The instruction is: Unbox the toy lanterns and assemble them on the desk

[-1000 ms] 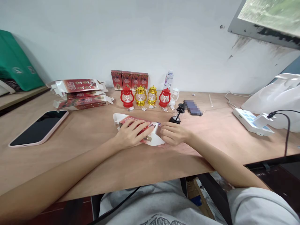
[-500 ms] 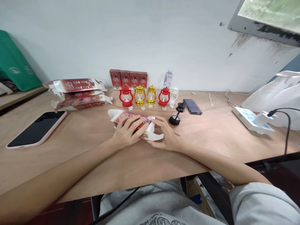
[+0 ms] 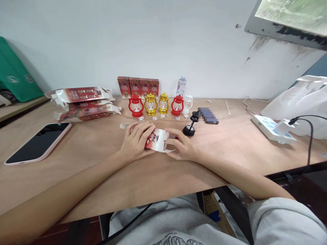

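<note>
A red printed carton (image 3: 152, 139) lies on the table in front of me, its white flaps standing out at both ends. My left hand (image 3: 135, 141) is wrapped over the carton's left part and hides much of it. At the right end, my right hand (image 3: 182, 145) has its thumb and fingers curled around the white end flaps, pinching at them. Just beyond that hand, a small black lantern (image 3: 189, 128) stands on the table.
Red lantern (image 3: 136, 108), gold lanterns and a white lantern (image 3: 187, 104) stand in a row before several closed red boxes (image 3: 139, 87) and a bottle (image 3: 181, 86). Open cartons (image 3: 87, 112) and a phone (image 3: 38, 144) lie left; a power strip (image 3: 273, 129) lies right.
The carton has turned in my hands, showing a different printed side. My left hand now wraps further round it, and my right fingers have shifted on the end flaps.
</note>
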Demonstrator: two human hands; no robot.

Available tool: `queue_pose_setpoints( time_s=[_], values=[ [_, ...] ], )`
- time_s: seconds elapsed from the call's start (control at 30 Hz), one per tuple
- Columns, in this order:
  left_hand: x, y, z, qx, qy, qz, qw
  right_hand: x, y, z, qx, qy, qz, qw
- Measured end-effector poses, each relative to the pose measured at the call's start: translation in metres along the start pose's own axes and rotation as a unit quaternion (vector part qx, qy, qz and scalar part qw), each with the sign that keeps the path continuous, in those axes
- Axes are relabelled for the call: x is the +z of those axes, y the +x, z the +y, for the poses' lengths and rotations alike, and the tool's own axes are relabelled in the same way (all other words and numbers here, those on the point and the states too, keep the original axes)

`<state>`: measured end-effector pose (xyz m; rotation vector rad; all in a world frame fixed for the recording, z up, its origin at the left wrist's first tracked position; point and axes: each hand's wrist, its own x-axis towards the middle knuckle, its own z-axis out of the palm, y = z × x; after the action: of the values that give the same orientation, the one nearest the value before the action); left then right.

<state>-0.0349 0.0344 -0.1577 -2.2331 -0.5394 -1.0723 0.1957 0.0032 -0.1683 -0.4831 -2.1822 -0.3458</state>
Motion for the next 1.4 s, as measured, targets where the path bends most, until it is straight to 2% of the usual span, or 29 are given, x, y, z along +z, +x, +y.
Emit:
queue_pose_setpoints(
  time_s=[0.17, 0.4, 0.57, 0.77, 1.0, 1.17, 1.4],
  values=[
    [0.003, -0.003, -0.003, -0.006, 0.000, 0.015, 1.000, -0.001, 0.000, 0.000, 0.007, -0.007, -0.005, 1.000],
    [0.000, -0.001, 0.000, 0.001, -0.037, -0.001, 0.999, -0.002, -0.004, 0.007, -0.040, -0.014, 0.007, 0.999],
    [-0.002, 0.000, 0.000, -0.014, -0.050, 0.000, 0.999, -0.004, -0.001, 0.004, -0.054, -0.065, 0.011, 0.996],
    [0.000, -0.002, -0.002, -0.030, -0.048, 0.006, 0.998, -0.006, -0.001, 0.003, -0.024, -0.083, -0.027, 0.996],
    [0.002, -0.005, -0.002, -0.047, -0.067, 0.030, 0.996, -0.006, 0.000, -0.002, 0.001, -0.013, 0.005, 1.000],
    [0.001, -0.005, -0.003, -0.029, -0.057, 0.040, 0.997, -0.006, 0.001, -0.002, 0.029, 0.020, 0.028, 0.999],
    [0.004, -0.007, -0.001, -0.010, 0.020, 0.053, 0.998, -0.005, 0.006, -0.004, 0.040, 0.019, 0.035, 0.998]
  ],
)
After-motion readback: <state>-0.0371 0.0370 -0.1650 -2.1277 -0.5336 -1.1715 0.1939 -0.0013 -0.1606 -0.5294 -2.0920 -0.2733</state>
